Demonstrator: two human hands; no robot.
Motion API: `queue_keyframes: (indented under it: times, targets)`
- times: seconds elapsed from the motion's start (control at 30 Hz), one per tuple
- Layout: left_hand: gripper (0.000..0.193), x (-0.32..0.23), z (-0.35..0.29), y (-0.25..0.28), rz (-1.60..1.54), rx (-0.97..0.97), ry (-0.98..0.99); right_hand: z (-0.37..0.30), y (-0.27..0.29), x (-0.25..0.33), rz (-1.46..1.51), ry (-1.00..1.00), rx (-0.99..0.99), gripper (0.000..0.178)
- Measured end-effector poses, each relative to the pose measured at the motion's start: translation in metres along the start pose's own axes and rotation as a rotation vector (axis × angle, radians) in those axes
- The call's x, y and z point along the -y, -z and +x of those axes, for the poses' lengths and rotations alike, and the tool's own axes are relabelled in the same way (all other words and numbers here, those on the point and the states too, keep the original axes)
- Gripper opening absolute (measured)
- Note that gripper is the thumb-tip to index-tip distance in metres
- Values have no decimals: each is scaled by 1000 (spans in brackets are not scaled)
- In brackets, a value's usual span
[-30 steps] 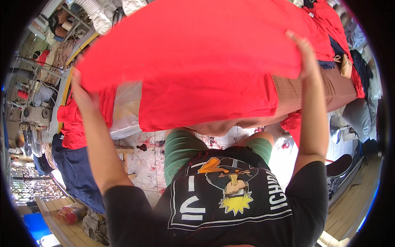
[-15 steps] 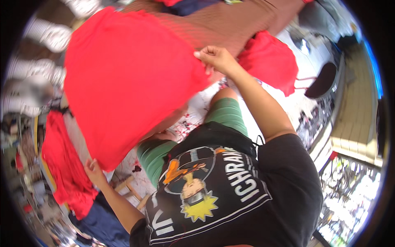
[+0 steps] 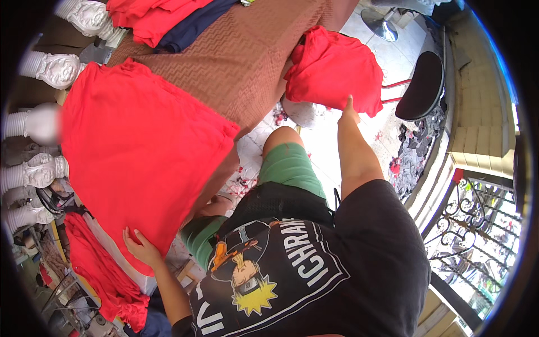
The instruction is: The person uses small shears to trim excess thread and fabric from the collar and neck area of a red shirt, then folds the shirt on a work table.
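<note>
A large red cloth (image 3: pixel 140 151) lies spread over the near left part of the table, its front edge hanging down. My left hand (image 3: pixel 142 249) rests on its lower corner with the fingers apart. My right arm reaches forward to a second heap of red cloth (image 3: pixel 337 73), which sits to the right of the table. At the near edge of that heap is my right hand (image 3: pixel 349 112); one digit points up against the fabric, and the other fingers are hidden.
A brown patterned cover (image 3: pixel 224 67) drapes the table. More red cloth (image 3: pixel 154 19) and a dark blue piece (image 3: pixel 196 25) lie at the back. Red garments (image 3: pixel 104 269) hang at lower left. White pillars (image 3: pixel 56 70) line the left. A black-seated stool (image 3: pixel 424 84) stands right; scraps litter the floor.
The big red cloth has come down flat onto the table. My right hand has let go of it and moved right to the red heap. My left hand now lies on the cloth.
</note>
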State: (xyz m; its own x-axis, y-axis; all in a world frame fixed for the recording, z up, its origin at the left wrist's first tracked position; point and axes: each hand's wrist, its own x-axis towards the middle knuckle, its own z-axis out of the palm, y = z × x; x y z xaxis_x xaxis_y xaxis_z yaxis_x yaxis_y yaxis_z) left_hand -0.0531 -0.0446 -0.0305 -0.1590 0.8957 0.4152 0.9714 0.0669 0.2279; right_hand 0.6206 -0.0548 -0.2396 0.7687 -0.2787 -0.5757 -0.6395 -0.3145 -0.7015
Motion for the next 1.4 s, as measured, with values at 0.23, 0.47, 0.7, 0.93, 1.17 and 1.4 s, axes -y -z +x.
queue_keyframes:
  times: [0.23,0.47,0.7,0.93,1.17,1.4]
  targets:
    - [38,-3,2,1,-11,4,34,-27,-22,-26,233,-117,829,40]
    - [36,7,4,-2,-40,-24,25,-86,27,168,741,398,1052,25]
    - [42,-109,47,32,-519,-3,-248,-332,147,247,729,1187,1224,15]
    - [87,-233,63,124,-1015,-216,-694,-553,155,167,861,1633,1735,29]
    - [57,-27,176,89,-596,-369,-114,-636,80,153,-249,1906,1481,44]
    - [59,81,54,65,-783,76,465,-462,53,110,-746,1877,1407,33]
